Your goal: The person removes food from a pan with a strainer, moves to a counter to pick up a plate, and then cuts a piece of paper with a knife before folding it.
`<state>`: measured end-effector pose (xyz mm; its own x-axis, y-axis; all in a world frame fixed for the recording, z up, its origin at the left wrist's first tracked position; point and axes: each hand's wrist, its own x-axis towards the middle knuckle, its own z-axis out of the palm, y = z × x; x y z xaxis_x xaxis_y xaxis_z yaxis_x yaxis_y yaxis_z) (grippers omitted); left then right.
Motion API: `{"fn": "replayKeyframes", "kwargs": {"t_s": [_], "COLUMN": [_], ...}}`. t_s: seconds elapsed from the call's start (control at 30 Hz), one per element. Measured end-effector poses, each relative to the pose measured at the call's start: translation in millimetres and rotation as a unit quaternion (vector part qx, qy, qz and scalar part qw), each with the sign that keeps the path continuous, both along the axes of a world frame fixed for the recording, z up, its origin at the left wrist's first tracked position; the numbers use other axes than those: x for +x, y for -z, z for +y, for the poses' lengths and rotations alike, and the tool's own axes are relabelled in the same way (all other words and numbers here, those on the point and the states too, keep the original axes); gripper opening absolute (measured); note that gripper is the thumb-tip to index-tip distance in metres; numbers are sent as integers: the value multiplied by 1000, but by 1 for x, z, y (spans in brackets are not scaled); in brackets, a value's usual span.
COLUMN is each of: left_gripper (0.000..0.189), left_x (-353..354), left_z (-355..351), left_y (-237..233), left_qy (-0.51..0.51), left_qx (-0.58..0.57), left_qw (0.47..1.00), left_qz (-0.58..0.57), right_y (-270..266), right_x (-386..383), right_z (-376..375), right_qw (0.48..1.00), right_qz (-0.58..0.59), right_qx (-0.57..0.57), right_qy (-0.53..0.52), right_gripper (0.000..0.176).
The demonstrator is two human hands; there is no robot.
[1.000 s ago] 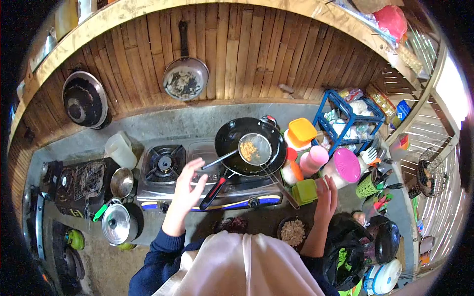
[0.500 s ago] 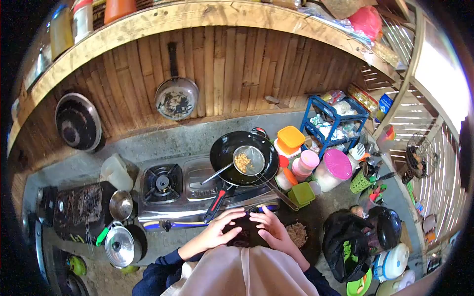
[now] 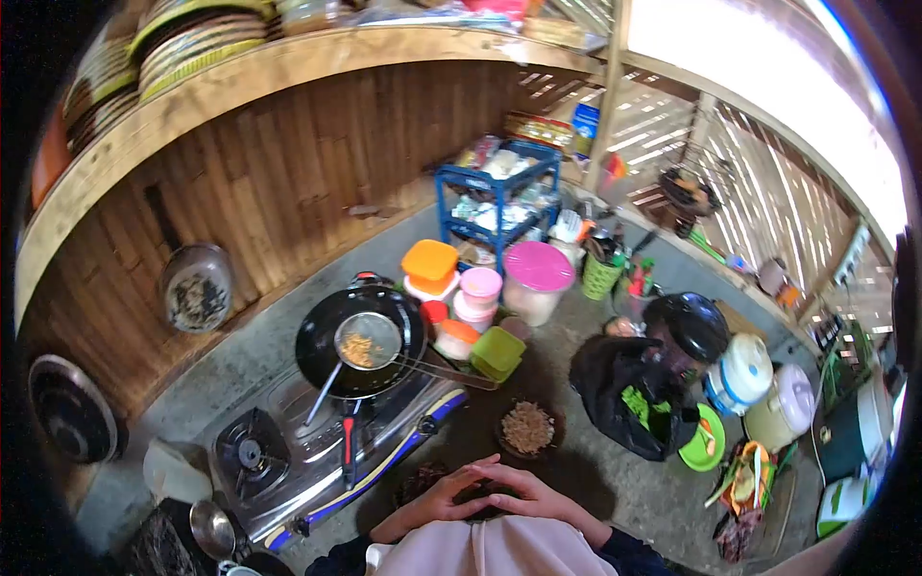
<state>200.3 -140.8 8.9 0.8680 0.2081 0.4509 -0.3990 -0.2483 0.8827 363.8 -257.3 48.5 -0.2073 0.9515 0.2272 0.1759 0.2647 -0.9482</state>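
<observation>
My left hand (image 3: 447,501) and my right hand (image 3: 530,494) are raised before my chest, their fingertips meeting. Fingers on both are extended, with nothing held. Just beyond them a bowl of brown, crumbly food (image 3: 527,428) sits on the counter. To the left, a black wok (image 3: 317,331) rests on the gas stove (image 3: 312,470). A strainer (image 3: 368,341) with golden fried bits lies across the wok, and a metal spatula with a long handle leans there too.
Plastic tubs (image 3: 538,269) and a blue rack (image 3: 497,206) stand beyond the wok. On the right are a black bag (image 3: 615,389) with greens, a green bowl (image 3: 704,451), a rice cooker (image 3: 744,370) and vegetables (image 3: 744,480). A pan (image 3: 197,288) hangs on the wall.
The view has turned right, so the stove and wok appear farther left and more of the right counter shows. My hands have come together at the fingertips.
</observation>
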Motion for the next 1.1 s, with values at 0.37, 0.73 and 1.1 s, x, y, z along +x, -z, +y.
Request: {"fn": "replayKeyframes", "kwargs": {"t_s": [0.37, 0.73, 1.1], "left_gripper": [42, 28, 29], "left_x": [113, 199, 244], "left_z": [-118, -331, -430], "left_y": [-26, -20, -37], "left_qy": [261, 504, 738], "left_qx": [28, -12, 123], "left_qw": [960, 853, 647], "left_qz": [96, 135, 148], "right_y": [0, -14, 16], "right_x": [37, 11, -54], "right_z": [-187, -419, -473], "right_qw": [969, 852, 675], "right_qz": [43, 35, 215], "right_qx": [-4, -3, 123], "right_qy": [245, 522, 695], "right_gripper": [48, 42, 50]}}
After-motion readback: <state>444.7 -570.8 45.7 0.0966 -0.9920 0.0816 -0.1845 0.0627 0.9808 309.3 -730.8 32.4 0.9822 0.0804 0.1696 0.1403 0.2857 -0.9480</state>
